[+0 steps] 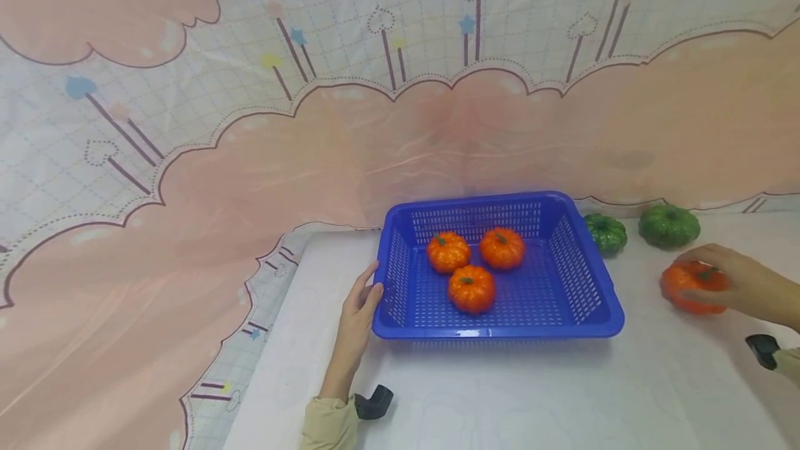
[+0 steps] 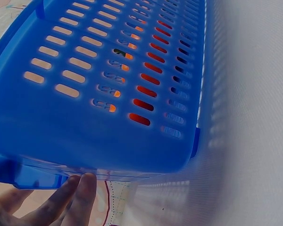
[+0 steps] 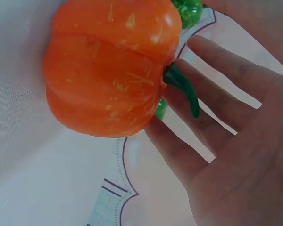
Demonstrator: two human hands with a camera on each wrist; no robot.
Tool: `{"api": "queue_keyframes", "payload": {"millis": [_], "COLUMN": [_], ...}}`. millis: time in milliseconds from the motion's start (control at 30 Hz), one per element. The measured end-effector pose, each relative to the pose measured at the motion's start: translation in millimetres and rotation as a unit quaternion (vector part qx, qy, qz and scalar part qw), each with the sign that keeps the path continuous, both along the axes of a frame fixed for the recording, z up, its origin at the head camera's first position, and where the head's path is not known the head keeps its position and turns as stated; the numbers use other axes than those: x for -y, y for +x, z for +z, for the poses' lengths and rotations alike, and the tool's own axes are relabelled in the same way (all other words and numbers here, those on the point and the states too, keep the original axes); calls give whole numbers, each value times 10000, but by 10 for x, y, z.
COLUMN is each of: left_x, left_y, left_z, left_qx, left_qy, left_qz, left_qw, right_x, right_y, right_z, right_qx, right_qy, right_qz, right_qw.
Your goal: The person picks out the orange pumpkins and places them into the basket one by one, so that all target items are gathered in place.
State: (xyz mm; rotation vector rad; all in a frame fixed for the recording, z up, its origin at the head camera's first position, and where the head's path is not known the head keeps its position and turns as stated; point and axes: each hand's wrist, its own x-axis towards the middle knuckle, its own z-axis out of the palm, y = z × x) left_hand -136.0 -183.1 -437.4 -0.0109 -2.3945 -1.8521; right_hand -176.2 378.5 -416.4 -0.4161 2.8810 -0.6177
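A blue plastic basket (image 1: 494, 334) with slotted walls holds three orange toy pumpkins, one at the left (image 1: 448, 253), one at the back (image 1: 503, 248) and one in front (image 1: 471, 289). My left hand (image 1: 355, 318) rests against the basket's left side; its fairly straight fingers (image 2: 86, 188) touch the wall below the rim. To the right of the basket, my right hand (image 1: 744, 283) is at another orange pumpkin (image 3: 108, 70) with a green stem. Its fingers (image 3: 203, 110) are spread and rather straight beside the pumpkin, which appears to stand on the table.
Two green pumpkins, a nearer one (image 1: 605, 234) beside the basket's right wall and another (image 1: 669, 226) farther right, sit at the back of the white table (image 1: 531, 394). A cloud-patterned cloth (image 1: 400, 137) hangs behind and down the left side.
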Motion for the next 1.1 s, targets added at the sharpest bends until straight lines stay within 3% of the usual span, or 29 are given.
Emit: {"api": "queue_keyframes", "payload": {"millis": [733, 1100], "left_x": [-4, -5], "left_y": [22, 23], "left_z": [34, 27], "left_qx": [63, 75], "left_qy": [-68, -57], "left_qz": [18, 2], "left_qw": [10000, 10000], "right_x": [-53, -21], "right_y": [-70, -35], "right_z": [-79, -55], "right_qx": [-19, -150], "right_qy": [38, 106], "right_qz": [-21, 15], "right_qw": [10000, 9998]}}
